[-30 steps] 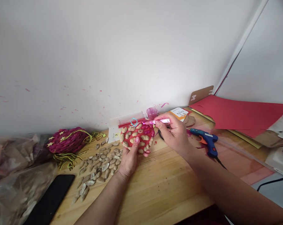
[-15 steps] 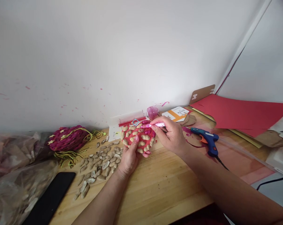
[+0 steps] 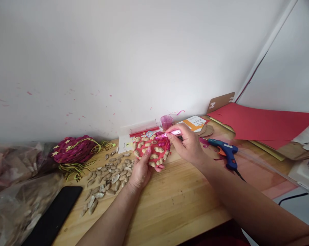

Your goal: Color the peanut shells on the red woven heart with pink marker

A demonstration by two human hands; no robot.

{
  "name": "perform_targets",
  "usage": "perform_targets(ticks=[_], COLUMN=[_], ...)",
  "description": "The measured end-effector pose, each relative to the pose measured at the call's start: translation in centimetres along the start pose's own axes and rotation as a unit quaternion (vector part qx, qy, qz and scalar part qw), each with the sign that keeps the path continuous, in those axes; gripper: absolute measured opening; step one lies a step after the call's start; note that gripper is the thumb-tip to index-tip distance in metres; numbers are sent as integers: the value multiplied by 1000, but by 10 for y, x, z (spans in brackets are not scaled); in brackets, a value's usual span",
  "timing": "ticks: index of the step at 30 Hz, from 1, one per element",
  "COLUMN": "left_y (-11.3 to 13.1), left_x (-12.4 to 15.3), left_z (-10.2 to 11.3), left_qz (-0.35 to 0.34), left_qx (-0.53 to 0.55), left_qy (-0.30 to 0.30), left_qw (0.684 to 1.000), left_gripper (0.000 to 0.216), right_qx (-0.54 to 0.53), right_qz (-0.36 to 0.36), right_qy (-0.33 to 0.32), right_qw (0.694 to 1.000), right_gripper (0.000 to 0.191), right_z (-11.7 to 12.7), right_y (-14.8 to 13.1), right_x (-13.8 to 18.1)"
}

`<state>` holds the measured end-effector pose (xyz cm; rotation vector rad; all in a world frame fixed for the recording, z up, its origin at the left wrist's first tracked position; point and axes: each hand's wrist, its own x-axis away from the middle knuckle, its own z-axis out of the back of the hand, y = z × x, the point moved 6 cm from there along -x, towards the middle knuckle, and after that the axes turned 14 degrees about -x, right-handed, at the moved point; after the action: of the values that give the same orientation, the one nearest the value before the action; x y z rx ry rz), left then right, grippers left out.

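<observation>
My left hand [image 3: 142, 171] grips a round red piece [image 3: 151, 149] studded with peanut shells, holding it up from below with the thumb on its face. My right hand [image 3: 187, 143] pinches a pink brush [image 3: 169, 133] whose tip touches the piece's upper right part, where some shells are painted glossy pink. Both hands work above the wooden table [image 3: 174, 201], close to the white wall.
Loose peanut shells [image 3: 110, 179] lie left of my hands. A pink woven ball with stars [image 3: 72, 153], plastic bags [image 3: 18, 191] and a black phone [image 3: 54, 213] are further left. A pink paint cup [image 3: 166, 121], a blue glue gun [image 3: 227, 153] and red paper [image 3: 262, 124] sit right.
The brush tip has shifted slightly over the upper right shells, my right hand moving a little left and then up. My left hand keeps holding the piece.
</observation>
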<state>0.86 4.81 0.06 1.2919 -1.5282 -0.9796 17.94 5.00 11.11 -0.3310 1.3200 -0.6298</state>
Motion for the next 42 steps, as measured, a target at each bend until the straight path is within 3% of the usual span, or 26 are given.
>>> perform_targets(ticks=[13, 29, 42], left_y=[1, -1, 2], left_x=[3, 1, 2], left_z=[-1, -3, -4], left_qz=[60, 65, 70], left_qx=[23, 39, 37], left_qy=[1, -27, -8], left_qw=[998, 997, 997], left_gripper=[39, 31, 29], right_qx=[-5, -30, -51], right_qz=[-39, -72, -59], right_qy=[17, 25, 20], right_qw=[999, 997, 997], right_gripper=[5, 9, 7], right_z=[4, 3, 0], right_y=[13, 21, 11], right_x=[0, 2, 1])
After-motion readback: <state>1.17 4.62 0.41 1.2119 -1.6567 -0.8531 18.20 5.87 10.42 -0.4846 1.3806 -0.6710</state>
